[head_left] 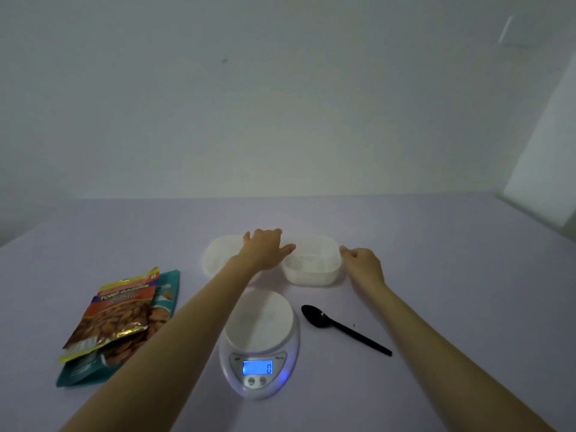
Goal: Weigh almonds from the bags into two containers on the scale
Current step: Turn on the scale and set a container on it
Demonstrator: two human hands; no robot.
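Note:
Two white plastic containers stand side by side beyond the scale, the left one (218, 254) partly hidden by my arm and the right one (311, 266) with nothing in it. My left hand (265, 247) reaches between them, fingers spread, its fingertips at the right container's left rim. At that container's right rim my right hand (363, 265) has its fingers loosely curled. A white digital scale (260, 341) sits in front, its blue display reading 0 and its platform bare. Two almond bags lie stacked at the left, an orange one (115, 313) on a teal one (93, 369).
A black plastic spoon (339, 328) lies on the pale table (452, 275) to the right of the scale. A plain wall rises behind the table's far edge, and a pale panel (548, 151) stands at the far right.

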